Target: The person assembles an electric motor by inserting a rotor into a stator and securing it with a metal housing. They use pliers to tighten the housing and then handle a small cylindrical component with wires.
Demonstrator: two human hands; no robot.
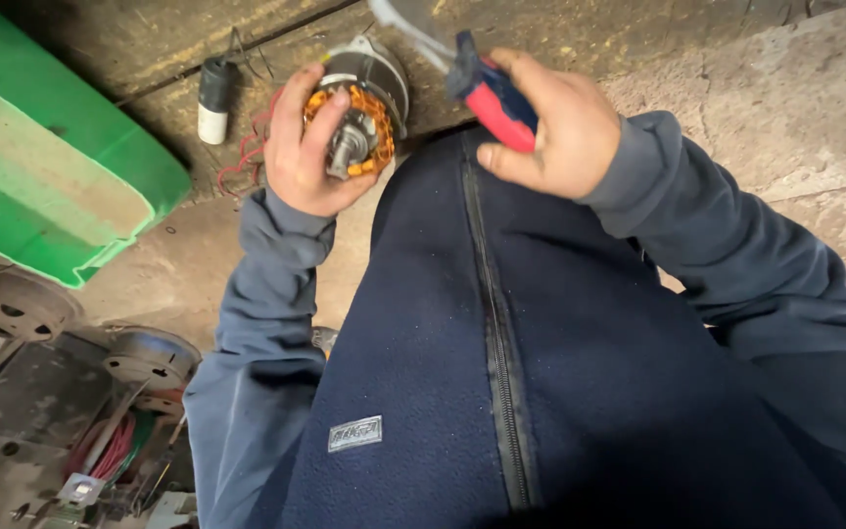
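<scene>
Left hand: my left hand [298, 147] is wrapped around the small electric motor [359, 103], fingers curled over its winding side, thumb on its near edge.
Right hand: my right hand [552, 125] is closed on the red and blue handle of a pair of pliers [487, 90]; the metal end runs up and left, out of the top of the view.
Where the motor is: far left of centre, held up above my jacket, clear of the concrete floor [795, 108].
How it handles: I judge it dense and stiff for its size, with a hard metal shell. The orange copper windings [376, 116] look delicate, so I would grip the shell, not the coils or shaft.
Loose parts: thin red wires [247, 157] trail left to a black and white capacitor [213, 98]; they could snag.
Containers: none open that I can see; a green casing [51, 186] lies far left, its contents hidden.
</scene>
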